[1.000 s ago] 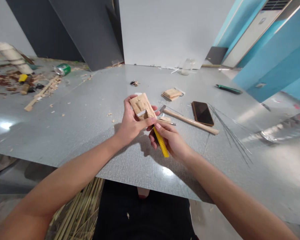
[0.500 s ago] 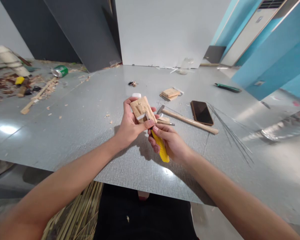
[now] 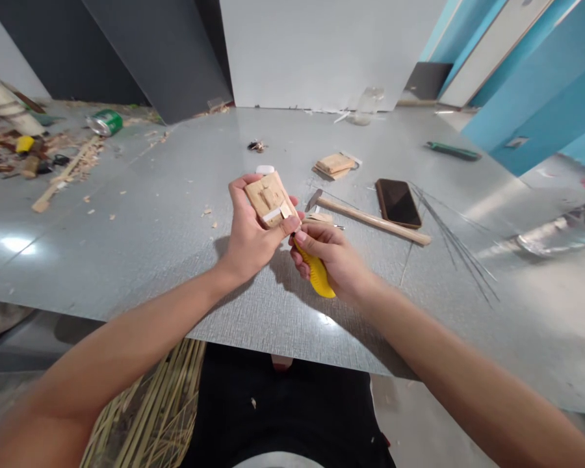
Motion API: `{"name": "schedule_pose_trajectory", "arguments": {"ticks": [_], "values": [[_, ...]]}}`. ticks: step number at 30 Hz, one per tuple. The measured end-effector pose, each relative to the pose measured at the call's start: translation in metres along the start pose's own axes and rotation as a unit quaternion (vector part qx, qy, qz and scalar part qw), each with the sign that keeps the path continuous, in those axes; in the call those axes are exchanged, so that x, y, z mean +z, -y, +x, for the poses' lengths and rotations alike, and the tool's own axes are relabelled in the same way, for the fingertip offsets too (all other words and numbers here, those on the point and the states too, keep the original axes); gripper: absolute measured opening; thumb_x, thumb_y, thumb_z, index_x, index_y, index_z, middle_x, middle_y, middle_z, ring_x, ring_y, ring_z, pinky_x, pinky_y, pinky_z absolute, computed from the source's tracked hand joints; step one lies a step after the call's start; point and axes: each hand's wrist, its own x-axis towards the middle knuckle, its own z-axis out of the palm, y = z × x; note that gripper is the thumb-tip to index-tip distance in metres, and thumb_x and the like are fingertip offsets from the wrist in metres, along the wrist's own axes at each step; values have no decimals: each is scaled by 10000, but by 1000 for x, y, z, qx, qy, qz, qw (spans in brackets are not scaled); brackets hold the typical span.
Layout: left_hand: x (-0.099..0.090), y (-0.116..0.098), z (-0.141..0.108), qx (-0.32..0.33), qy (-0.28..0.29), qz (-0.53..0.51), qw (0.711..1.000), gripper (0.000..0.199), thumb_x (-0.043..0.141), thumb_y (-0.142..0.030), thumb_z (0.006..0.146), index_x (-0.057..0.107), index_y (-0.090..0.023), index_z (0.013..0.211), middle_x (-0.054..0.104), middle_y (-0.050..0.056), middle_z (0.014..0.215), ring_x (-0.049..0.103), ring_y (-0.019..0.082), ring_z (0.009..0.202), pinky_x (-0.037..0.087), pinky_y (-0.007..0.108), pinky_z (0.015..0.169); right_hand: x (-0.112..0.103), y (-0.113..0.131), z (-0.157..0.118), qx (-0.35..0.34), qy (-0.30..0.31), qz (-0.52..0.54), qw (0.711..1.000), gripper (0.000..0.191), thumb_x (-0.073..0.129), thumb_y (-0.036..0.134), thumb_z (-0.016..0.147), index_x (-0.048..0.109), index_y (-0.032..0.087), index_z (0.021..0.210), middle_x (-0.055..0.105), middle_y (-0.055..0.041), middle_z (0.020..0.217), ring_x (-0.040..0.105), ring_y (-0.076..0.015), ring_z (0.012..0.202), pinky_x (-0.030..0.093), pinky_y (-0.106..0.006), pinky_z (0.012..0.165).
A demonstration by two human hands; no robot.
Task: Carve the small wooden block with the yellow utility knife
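My left hand (image 3: 247,227) grips a small flat wooden block (image 3: 267,195) with a raised carved part on its upper face. Its thumb presses at the block's lower right corner. Closed round a yellow-handled utility knife (image 3: 316,272) is my right hand (image 3: 330,250). The knife's blade lies against the block's near edge, beside the left thumb; its tip is partly hidden. Just beyond the right hand, a hammer (image 3: 370,220) with a wooden handle lies on the table, near some thin wood pieces (image 3: 320,218).
Further back on the grey table (image 3: 175,188) are stacked wood pieces (image 3: 335,164), a phone (image 3: 398,203), a green cutter (image 3: 453,151), thin wires (image 3: 451,237) and a clear jar (image 3: 367,107). Wood shavings and a green can (image 3: 104,122) lie at left. Bamboo strips (image 3: 149,403) are below.
The view has tilted slightly, so the table things sit higher in the picture. Both hands keep their grip; the block and knife have shifted only a little.
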Motion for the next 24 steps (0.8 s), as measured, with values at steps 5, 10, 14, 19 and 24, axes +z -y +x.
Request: {"name": "schedule_pose_trajectory", "arguments": {"ticks": [5,10,14,19,24], "values": [[0,-2,3,-19,1,-8,1000,751,962,-284,820,337,-335,1233,747,10,1132,819,220,901,698,437,842,5,2,-1,-9,-17,-28,999,386,880,454,860,621,191,747,617,18,645,542,-91,492,443,-214,476],[-2,3,6,-10,-15,-34,999,835,1006,-246,748,340,-352,1240,729,1,1201,823,235,986,678,482,948,-3,2,1,15,10,1,1000,348,879,435,872,654,184,784,638,2,655,544,-94,497,443,-202,452],[-3,3,6,5,-11,-41,999,904,1029,-241,714,342,-387,1282,704,-9,1258,810,243,1073,637,514,1044,-6,2,0,34,46,25,998,344,866,433,896,662,176,792,630,-4,659,525,-88,491,432,-192,441],[-4,-3,3,4,9,-31,999,943,1023,-326,741,330,-422,1374,684,17,1306,805,262,1098,619,527,1063,-4,8,-3,61,78,41,994,329,833,422,934,657,170,817,619,-2,650,504,-80,464,418,-181,432],[-2,-7,0,19,48,-16,999,869,973,-370,812,336,-424,1400,685,42,1327,789,273,1149,637,529,1043,-3,13,-4,53,91,56,993,324,842,394,925,654,164,796,619,-3,652,509,-84,457,421,-186,424]]}}
